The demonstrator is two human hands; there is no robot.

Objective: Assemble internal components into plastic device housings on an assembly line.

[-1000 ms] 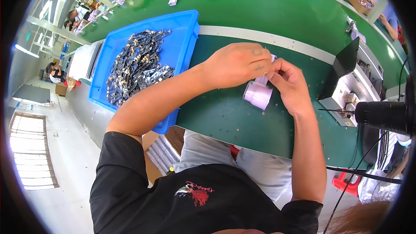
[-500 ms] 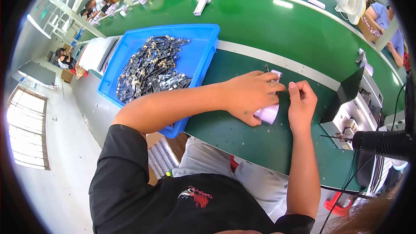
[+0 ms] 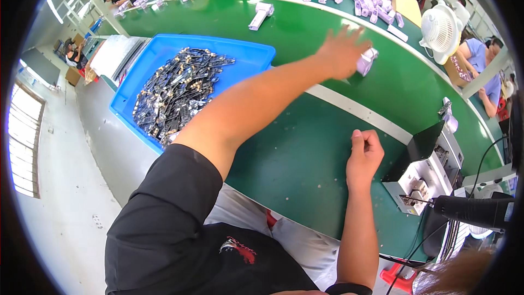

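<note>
My left hand is stretched out over the far green belt, its fingers spread and somewhat blurred. Right beside its fingertips a lilac plastic housing lies on the belt, partly behind the hand. Closed with thumb against curled fingers, my right hand is held above the dark green work table; whatever it may hold is hidden. At the left, a blue tray holds a heap of small black parts with metal ends.
An electric screwdriver points at a white box-shaped device on the right. More lilac housings sit on the belt and in a pile across it. A white fan and several co-workers are beyond.
My left hand has moved from the table to the far belt, and the lilac housing now lies there. My right hand stays closed over the table. The view has shifted slightly.
</note>
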